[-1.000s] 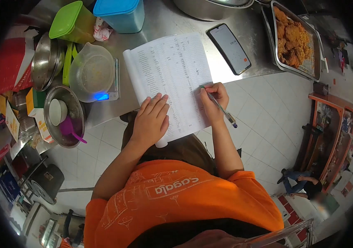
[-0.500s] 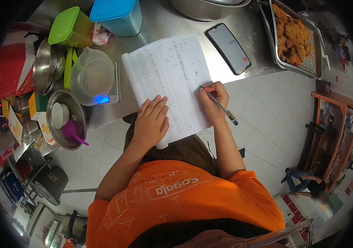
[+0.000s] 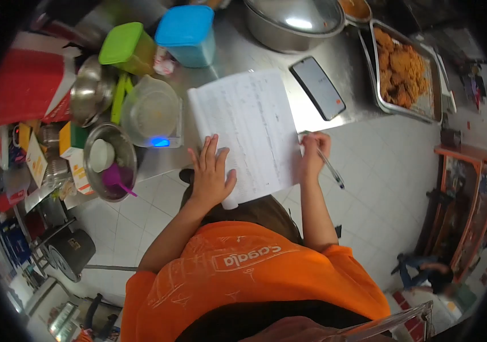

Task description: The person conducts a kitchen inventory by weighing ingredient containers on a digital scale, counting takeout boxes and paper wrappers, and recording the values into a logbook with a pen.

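A notebook (image 3: pixel 249 125) with columns of handwriting lies at the edge of the steel table, its near part jutting past the edge. My left hand (image 3: pixel 212 175) rests flat on its lower left part, fingers spread. At the right edge of the page, my right hand (image 3: pixel 315 155) is closed around a pen (image 3: pixel 335 174), whose back end points down and to the right. Its tip is at the page's edge; whether it touches the paper I cannot tell. A phone (image 3: pixel 319 88) with a lit screen lies on the table to the upper right of the notebook.
Left of the notebook, a clear plastic bowl (image 3: pixel 151 111) sits on a scale with a blue light. Nearby are a steel bowl (image 3: pixel 131 182) with a purple scoop, and green (image 3: pixel 122 48) and blue (image 3: pixel 185 34) lidded containers. A tray (image 3: pixel 377 74) of fried food stands right; a person (image 3: pixel 426 271) sits far off.
The view has shifted, so the table's things appear lower. My right hand with the pen has moved to the page's right edge. My left hand's fingers are spread wider.
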